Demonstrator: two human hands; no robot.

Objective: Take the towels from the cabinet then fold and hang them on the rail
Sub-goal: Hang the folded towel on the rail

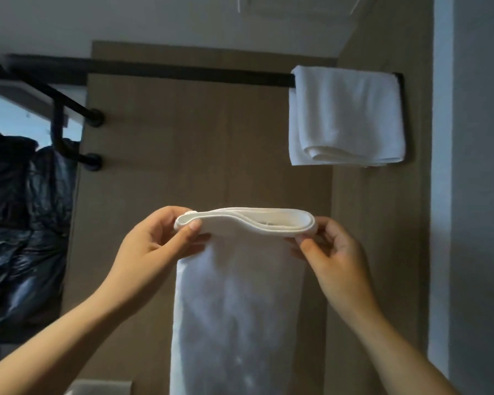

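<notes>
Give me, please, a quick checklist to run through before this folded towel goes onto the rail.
1. Grip, left side: the left hand grips the held towel at its left end: ok.
2. Grip, right side: the right hand pinches its right end: ok.
3. Top fold held about level: ok.
4. Bare stretch of rail left of the hung towel: ok.
5. Lower edge of the held towel even: cannot tell, it runs out of frame.

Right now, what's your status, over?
Left hand, right hand pinch folded towel at top ends. Second towel hangs on rail, far right. Path to rail open.
</notes>
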